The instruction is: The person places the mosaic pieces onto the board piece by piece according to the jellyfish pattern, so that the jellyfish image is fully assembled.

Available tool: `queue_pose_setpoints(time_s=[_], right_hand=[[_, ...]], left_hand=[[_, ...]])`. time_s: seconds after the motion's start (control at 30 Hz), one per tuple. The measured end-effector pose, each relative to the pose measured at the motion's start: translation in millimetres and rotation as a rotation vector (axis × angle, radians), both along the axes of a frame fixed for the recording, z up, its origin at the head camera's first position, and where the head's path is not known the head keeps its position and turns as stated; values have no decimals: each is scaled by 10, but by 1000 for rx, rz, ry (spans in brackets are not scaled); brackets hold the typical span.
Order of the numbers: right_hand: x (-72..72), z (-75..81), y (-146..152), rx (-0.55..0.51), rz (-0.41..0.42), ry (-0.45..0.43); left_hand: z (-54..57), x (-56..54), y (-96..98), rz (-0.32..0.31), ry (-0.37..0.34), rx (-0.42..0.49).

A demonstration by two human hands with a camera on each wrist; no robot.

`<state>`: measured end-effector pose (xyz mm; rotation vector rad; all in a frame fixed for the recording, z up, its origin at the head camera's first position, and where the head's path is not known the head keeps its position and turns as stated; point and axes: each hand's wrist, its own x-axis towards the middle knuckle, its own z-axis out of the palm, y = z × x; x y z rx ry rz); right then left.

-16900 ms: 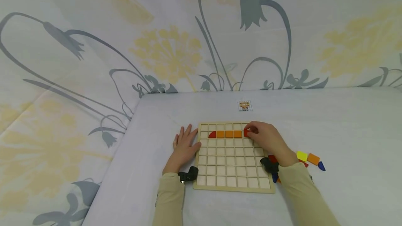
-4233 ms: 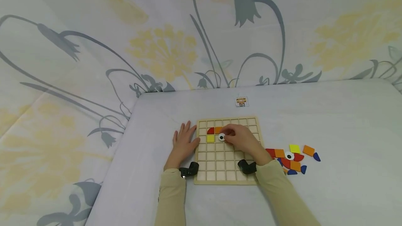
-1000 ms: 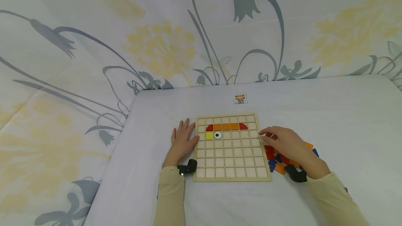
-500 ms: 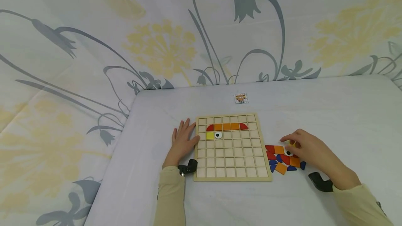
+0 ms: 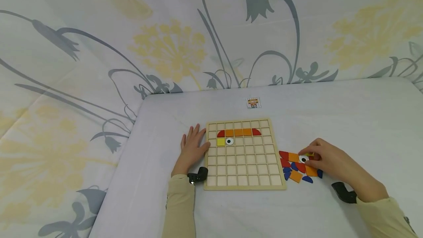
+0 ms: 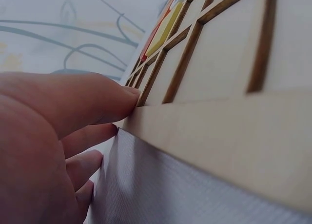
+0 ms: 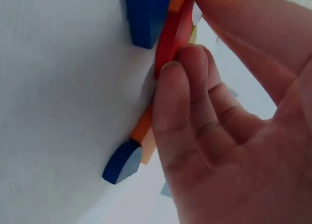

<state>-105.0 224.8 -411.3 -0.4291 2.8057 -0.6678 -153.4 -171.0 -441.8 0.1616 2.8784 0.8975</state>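
Observation:
My left hand lies flat with spread fingers at the left edge of the wooden grid board; its thumb touches the frame in the left wrist view. My right hand is over the pile right of the board, thumb and index finger pinching a round white eye tile. In the right wrist view, red and blue tiles lie around its fingers. The board bears a row of orange tiles with red quarter-rounds at both ends. Below sit a yellow square and another eye tile.
Loose orange, red and blue tiles lie close to the board's right edge. A small pattern card is behind the board on the white cloth. Flower-patterned fabric rises at the back and left.
Earlier, my right hand set a red quarter-round, then an eye tile on the board, where a yellow square also appeared. It has since moved right to the pile. My left hand stays put.

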Motion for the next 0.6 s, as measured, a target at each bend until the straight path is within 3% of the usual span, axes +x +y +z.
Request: queue_pose_setpoints(time_s=[0.2, 0.4, 0.6], right_hand=[[-22, -6, -11, -13, -22, -21], [-40, -6, -29, -76, -58, -100], [-67, 26, -69, -144, -75, -107]], left_hand=[[11, -3, 5, 7, 5, -12], [42, 16, 17, 3, 9, -6], [46, 27, 17, 0, 8, -13]])
